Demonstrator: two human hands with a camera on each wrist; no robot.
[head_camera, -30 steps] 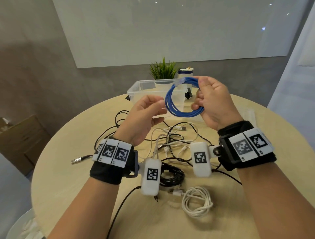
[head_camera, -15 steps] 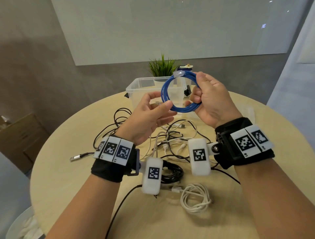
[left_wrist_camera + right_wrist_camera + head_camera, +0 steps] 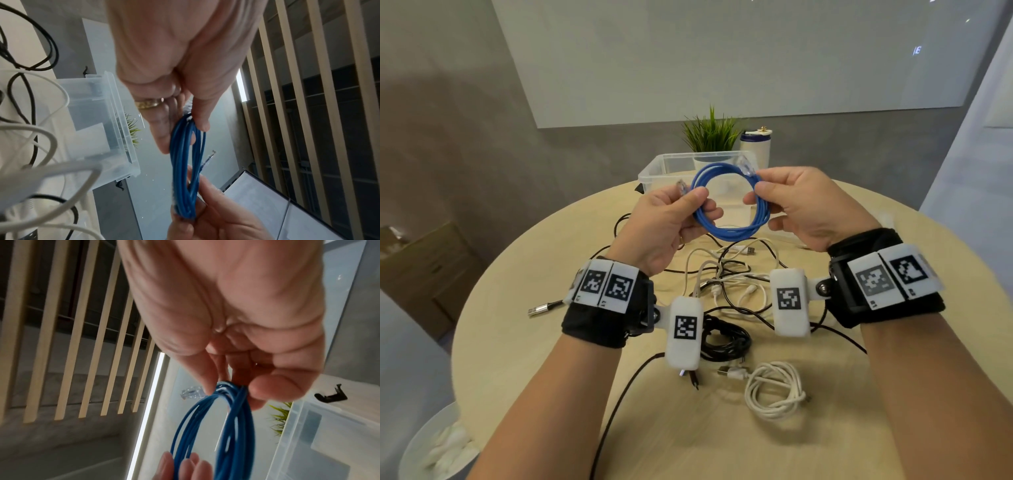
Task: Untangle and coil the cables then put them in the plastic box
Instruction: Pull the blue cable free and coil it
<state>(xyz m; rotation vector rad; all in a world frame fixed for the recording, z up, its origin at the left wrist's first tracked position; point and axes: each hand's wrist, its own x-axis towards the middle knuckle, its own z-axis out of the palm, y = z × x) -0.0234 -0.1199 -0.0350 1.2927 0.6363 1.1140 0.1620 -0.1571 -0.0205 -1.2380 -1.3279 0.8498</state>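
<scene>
Plastic box point(image 3: 654, 171) interior partly hidden behind blue cable point(image 3: 729, 236) coil; contents unclear. Left hand point(image 3: 664, 226) & right hand point(image 3: 804, 209) each pinch coil's sides, held above counter point(image 3: 517, 342) w/ tangled cables point(image 3: 729, 291).

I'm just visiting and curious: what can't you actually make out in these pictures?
- Head view: floor of the plastic box, behind the blue cable and both hands.
- Head view: part of the black cable coil, under a wrist camera.
- Left wrist view: white cables, blurred, cut by the edge.
</scene>
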